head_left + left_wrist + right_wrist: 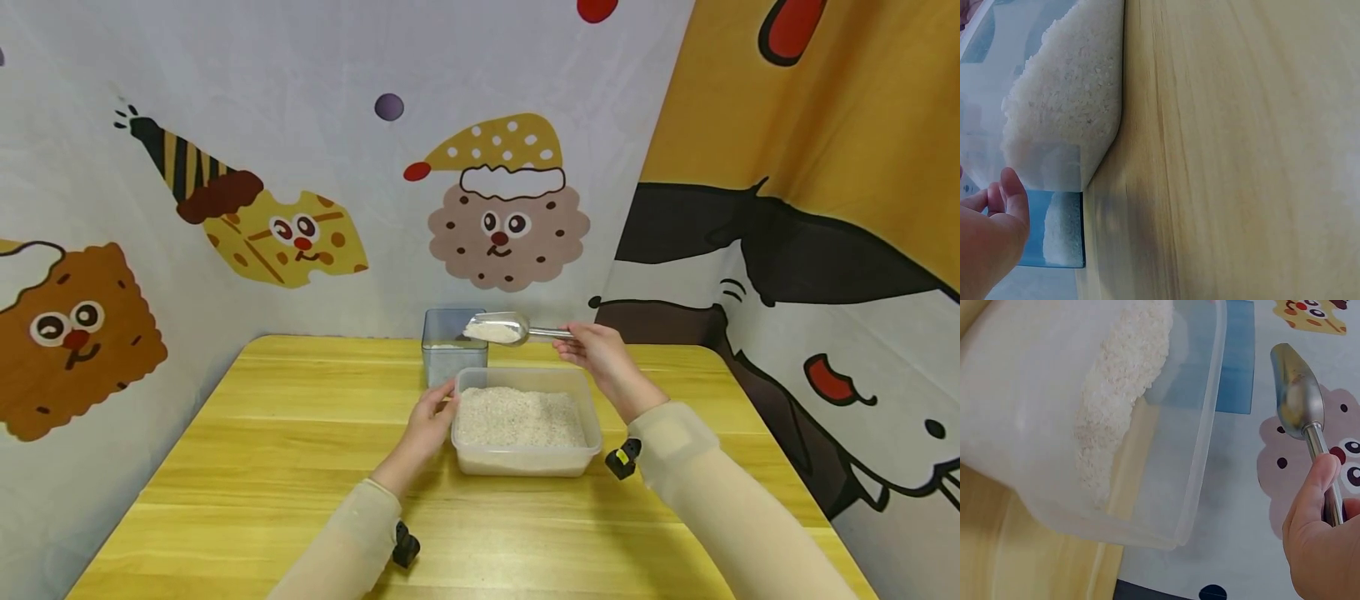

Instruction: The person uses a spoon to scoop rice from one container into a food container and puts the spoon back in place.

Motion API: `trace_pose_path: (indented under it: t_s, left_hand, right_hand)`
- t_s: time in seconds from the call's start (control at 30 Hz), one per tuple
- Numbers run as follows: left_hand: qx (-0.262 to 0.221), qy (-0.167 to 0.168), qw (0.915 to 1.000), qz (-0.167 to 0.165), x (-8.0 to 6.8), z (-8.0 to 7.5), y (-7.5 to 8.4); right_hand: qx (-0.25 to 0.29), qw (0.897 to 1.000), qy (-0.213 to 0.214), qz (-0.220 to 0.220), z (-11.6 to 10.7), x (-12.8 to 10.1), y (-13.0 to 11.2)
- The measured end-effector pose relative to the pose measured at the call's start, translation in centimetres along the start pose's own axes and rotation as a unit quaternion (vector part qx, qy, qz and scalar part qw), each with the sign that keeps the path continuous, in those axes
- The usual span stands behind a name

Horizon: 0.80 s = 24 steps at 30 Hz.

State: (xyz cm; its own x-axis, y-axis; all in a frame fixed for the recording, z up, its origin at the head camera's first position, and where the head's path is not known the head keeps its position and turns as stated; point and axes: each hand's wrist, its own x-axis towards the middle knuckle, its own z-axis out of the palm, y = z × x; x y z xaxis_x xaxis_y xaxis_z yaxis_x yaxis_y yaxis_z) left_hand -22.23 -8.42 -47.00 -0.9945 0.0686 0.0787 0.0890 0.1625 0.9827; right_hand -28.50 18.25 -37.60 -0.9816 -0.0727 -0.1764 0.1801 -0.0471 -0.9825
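My right hand [607, 360] grips the handle of a metal scoop [1302, 403], thumb lying along it. Pale rice [491, 332] fills the scoop, whose mouth points left above the blue-tinted clear canister [450, 365]. Some rice is visible inside that canister. In front of it stands a clear plastic container [525, 462] with a large heap of rice [517, 417]. At the container's back left corner, my left hand [429, 425] touches the outer wall with fingertips and thumb; in the left wrist view its fingers [1015, 187] lie against the side.
Both containers stand on a yellow wood-grain table [300, 433], the canister near the back edge. A cartoon-printed cloth [337, 83] hangs behind the table. Small black devices [406, 546] are worn at both wrists.
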Motion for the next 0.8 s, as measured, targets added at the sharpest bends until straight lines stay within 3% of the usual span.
trace_pose_path:
  t_s: [0.13,0.23,0.5,0.67,0.8]
  left_hand:
    - [0.005,-0.002,1.0,0.002,-0.6,0.0,1.2]
    - [0.007,-0.001,1.0,0.002,-0.5,0.0,1.1]
    - [0.005,0.006,1.0,-0.001,0.8,0.3,-1.8]
    - [0.008,0.011,0.9999,-0.002,0.9,0.4,-2.4]
    - [0.011,0.012,0.9999,0.002,0.9,0.4,-2.5]
  right_hand:
    - [-0.039,0.999,0.016,-0.009,0.4,0.5,-0.3]
    - [-0.06,0.998,0.031,-0.01,0.7,0.9,-0.5]
    - [-0.116,0.991,0.043,-0.047,1.4,1.3,-1.2]
    - [-0.174,0.98,0.043,-0.088,1.9,1.3,-1.6]
    - [-0.23,0.964,0.054,-0.119,2.4,1.3,-2.0]
